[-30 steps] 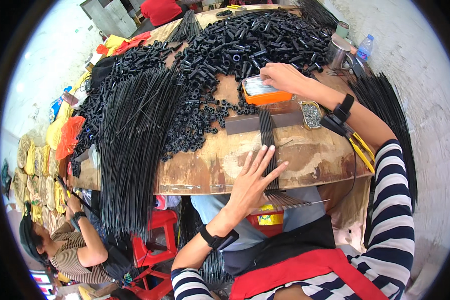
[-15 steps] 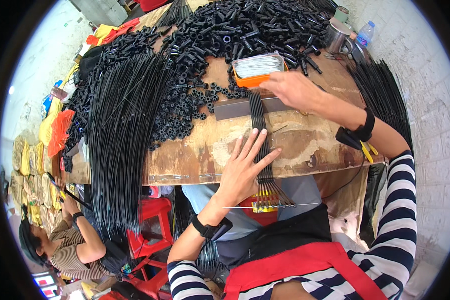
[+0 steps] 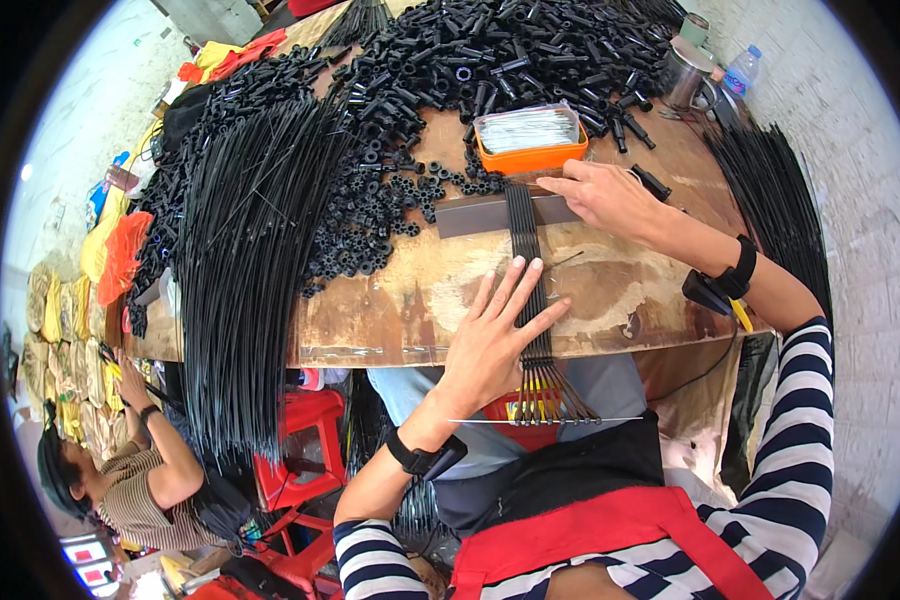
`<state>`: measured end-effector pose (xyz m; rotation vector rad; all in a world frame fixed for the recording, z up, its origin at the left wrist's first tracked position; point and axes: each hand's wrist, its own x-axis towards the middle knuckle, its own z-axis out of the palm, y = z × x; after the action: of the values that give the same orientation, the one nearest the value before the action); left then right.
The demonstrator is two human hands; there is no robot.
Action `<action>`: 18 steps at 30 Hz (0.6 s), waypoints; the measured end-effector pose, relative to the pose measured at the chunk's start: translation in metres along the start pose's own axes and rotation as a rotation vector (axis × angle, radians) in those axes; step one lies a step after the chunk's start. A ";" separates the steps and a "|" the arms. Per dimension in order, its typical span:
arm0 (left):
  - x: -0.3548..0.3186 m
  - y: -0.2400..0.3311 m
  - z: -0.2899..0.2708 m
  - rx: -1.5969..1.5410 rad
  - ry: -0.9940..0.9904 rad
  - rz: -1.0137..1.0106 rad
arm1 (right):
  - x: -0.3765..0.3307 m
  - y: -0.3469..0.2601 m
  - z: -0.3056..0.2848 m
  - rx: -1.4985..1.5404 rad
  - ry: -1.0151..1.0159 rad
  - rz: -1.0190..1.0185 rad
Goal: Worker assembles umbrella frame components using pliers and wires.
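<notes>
My left hand (image 3: 497, 333) lies flat with spread fingers on a row of thin black rods (image 3: 526, 262) that runs across the wooden table (image 3: 390, 320) and hangs over its near edge. A thin metal wire (image 3: 545, 419) threads the rods' lower ends. My right hand (image 3: 605, 197) rests at the rods' far end, fingers on a grey flat bar (image 3: 475, 213) that crosses them. Just beyond sits an orange tray (image 3: 532, 138) of thin metal pieces.
A big heap of black plastic tubes and small black rings (image 3: 450, 70) covers the far table. A thick bundle of long black rods (image 3: 245, 260) drapes over the left edge, another bundle (image 3: 770, 200) lies at right. A person (image 3: 130, 470) sits low at left. A red stool (image 3: 295, 470) stands below.
My right hand slid from the orange tray down to the grey bar. My left hand stays flat on the rods. The view has tilted nearer to the table.
</notes>
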<state>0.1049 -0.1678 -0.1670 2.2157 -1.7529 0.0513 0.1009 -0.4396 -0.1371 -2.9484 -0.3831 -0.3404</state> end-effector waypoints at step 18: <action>-0.001 -0.001 -0.001 -0.047 0.059 0.022 | 0.025 0.015 0.012 0.181 0.119 -0.124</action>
<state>0.1053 -0.1667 -0.1666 2.1405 -1.7291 0.0793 0.1306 -0.4465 -0.1442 -2.7198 -0.5509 -0.4681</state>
